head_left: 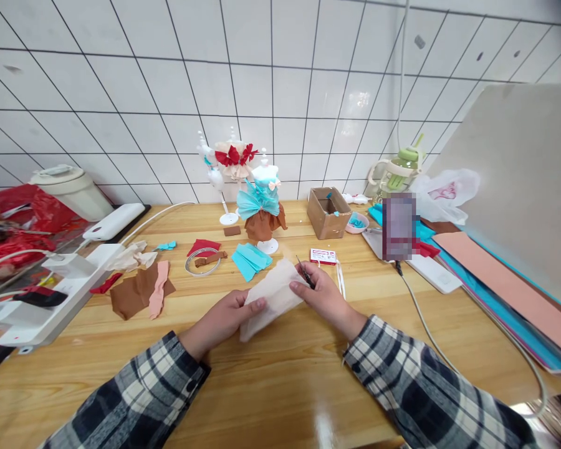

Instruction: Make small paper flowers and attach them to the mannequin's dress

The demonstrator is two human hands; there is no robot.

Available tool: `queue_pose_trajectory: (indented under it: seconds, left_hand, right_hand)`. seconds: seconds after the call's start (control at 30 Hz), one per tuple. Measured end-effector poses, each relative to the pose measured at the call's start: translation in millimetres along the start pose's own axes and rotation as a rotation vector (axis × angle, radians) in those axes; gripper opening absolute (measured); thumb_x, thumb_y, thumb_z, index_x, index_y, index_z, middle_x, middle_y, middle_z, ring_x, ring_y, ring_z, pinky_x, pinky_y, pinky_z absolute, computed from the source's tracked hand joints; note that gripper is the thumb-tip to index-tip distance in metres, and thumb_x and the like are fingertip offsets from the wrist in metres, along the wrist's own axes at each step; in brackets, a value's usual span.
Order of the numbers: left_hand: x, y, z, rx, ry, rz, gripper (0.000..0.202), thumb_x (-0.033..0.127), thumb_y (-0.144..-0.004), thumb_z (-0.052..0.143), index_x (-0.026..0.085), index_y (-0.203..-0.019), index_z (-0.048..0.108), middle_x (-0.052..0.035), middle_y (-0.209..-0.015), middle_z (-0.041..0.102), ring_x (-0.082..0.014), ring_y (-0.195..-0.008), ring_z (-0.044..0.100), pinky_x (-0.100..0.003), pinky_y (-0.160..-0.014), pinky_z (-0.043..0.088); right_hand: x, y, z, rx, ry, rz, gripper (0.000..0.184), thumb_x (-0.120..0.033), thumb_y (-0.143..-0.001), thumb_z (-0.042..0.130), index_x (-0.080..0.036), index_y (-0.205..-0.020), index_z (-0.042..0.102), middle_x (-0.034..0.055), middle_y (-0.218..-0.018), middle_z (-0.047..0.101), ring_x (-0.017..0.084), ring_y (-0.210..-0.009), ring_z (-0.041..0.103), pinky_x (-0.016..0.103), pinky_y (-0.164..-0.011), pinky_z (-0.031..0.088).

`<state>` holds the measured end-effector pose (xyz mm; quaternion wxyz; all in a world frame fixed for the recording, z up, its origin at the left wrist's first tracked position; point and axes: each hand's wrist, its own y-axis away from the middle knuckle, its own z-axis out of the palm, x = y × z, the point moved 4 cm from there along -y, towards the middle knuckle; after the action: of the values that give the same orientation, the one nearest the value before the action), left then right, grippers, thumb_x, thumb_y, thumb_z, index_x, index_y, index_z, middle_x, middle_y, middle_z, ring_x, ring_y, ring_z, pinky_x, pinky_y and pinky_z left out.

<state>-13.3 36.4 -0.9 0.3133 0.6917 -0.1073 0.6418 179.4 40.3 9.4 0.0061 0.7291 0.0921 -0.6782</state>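
Between my hands, above the wooden table, is a folded sheet of cream crepe paper [275, 298], tilted up to the right. My left hand [227, 317] pinches its lower left edge, thumb on top. At its right end my right hand [326, 293] grips the paper and also keeps a small dark pointed tool [305, 274], which looks like scissors; the fingers hide most of it. Beyond the paper stands a small white dress form [265, 178] wearing a turquoise and brown paper dress. Turquoise paper pieces [250, 260] lie just left of the sheet's far end.
Brown paper [135, 292], a roll of clear tape [202, 262] and a white power strip [65, 293] are on the left. A cardboard box [328, 213], a red-and-white packet [323, 256], a blurred-out phone [399, 226] and a cable [425, 330] are on the right. Behind rises a tiled wall.
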Motion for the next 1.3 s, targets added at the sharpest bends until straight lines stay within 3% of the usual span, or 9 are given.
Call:
queue_pose_trajectory:
  seconds: [0.13,0.23,0.3,0.47,0.53,0.7,1.0,1.13,1.3]
  left_hand:
    - [-2,-2,-2.8,0.147,0.077,-0.06,0.044,0.056,-0.071,0.067,0.013,-0.067,0.063,0.0012,-0.055,0.057,-0.0085,-0.047,0.043,-0.019,-0.044,0.033]
    - [-1,-4,-10.5,0.278,0.232,-0.046,0.04,0.052,-0.07,0.071,0.014,-0.075,0.063,0.0021,-0.057,0.057,-0.0089,-0.046,0.046,-0.02,-0.043,0.039]
    - [0,-7,-16.1,0.316,0.354,0.011,0.035,0.046,-0.071,0.073,0.014,-0.085,0.065,0.0012,-0.066,0.062,-0.0091,-0.051,0.051,-0.02,-0.049,0.045]
    - [0,-13,-19.3,0.226,0.496,0.114,0.037,0.021,-0.066,0.08,0.017,-0.1,0.066,-0.0023,-0.086,0.071,-0.0123,-0.073,0.062,-0.02,-0.068,0.05]
    - [0,-12,-15.6,0.175,0.503,0.099,0.035,0.019,-0.065,0.08,0.015,-0.096,0.067,-0.0027,-0.082,0.071,-0.0125,-0.069,0.061,-0.02,-0.063,0.049]
    - [1,-8,-6.6,0.105,0.469,0.043,0.031,0.02,-0.06,0.083,0.013,-0.086,0.067,-0.0015,-0.071,0.067,-0.0107,-0.056,0.057,-0.02,-0.052,0.046]
    - [1,-4,-9.3,0.176,0.347,-0.006,0.037,0.029,-0.066,0.079,0.018,-0.097,0.063,-0.0031,-0.077,0.068,-0.0166,-0.069,0.06,-0.023,-0.053,0.046]
    - [0,-8,-6.5,0.153,0.305,0.037,0.037,0.028,-0.064,0.081,0.016,-0.093,0.063,-0.0019,-0.072,0.066,-0.0123,-0.058,0.054,-0.022,-0.051,0.04]
    - [3,-8,-13.4,0.256,0.335,0.135,0.039,0.024,-0.064,0.08,0.015,-0.097,0.06,-0.0009,-0.077,0.065,-0.0111,-0.063,0.054,-0.021,-0.058,0.042]
  right_hand:
    - [5,-4,-9,0.092,0.049,0.078,0.024,-0.039,-0.081,0.055,-0.018,-0.093,0.056,-0.0024,-0.072,0.051,0.01,-0.057,0.046,0.023,-0.054,0.039]
    - [5,-4,-15,0.146,0.085,0.134,0.034,-0.046,-0.089,0.041,-0.02,-0.104,0.056,-0.001,-0.076,0.057,0.008,-0.046,0.045,0.023,-0.046,0.037]
    - [5,-1,-10,0.08,0.171,0.19,0.036,-0.047,-0.092,0.036,-0.021,-0.105,0.056,-0.0023,-0.069,0.057,0.009,-0.044,0.045,0.023,-0.045,0.037]
    - [8,11,18,-0.196,0.379,0.177,0.044,-0.052,-0.094,0.032,-0.019,-0.083,0.059,-0.0008,-0.067,0.054,0.011,-0.06,0.049,0.025,-0.06,0.041]
    - [10,13,23,-0.194,0.334,0.17,0.048,-0.054,-0.096,0.025,-0.019,-0.084,0.056,-0.0014,-0.066,0.051,0.011,-0.06,0.048,0.024,-0.06,0.041]
    - [20,19,32,-0.371,0.076,0.389,0.046,-0.059,-0.094,0.023,-0.02,-0.089,0.048,-0.0059,-0.055,0.046,0.009,-0.04,0.044,0.02,-0.041,0.035]
    - [11,16,30,-0.351,0.156,0.156,0.06,-0.066,-0.091,0.023,-0.017,-0.085,0.057,-0.0045,-0.055,0.043,0.009,-0.05,0.039,0.021,-0.049,0.033]
    - [8,17,30,-0.35,0.139,0.147,0.059,-0.067,-0.091,0.023,-0.018,-0.084,0.056,-0.0046,-0.056,0.042,0.009,-0.052,0.038,0.022,-0.052,0.032]
    - [15,15,28,-0.308,0.152,0.178,0.057,-0.064,-0.092,0.023,-0.018,-0.081,0.056,-0.0038,-0.058,0.042,0.011,-0.054,0.039,0.023,-0.054,0.032]
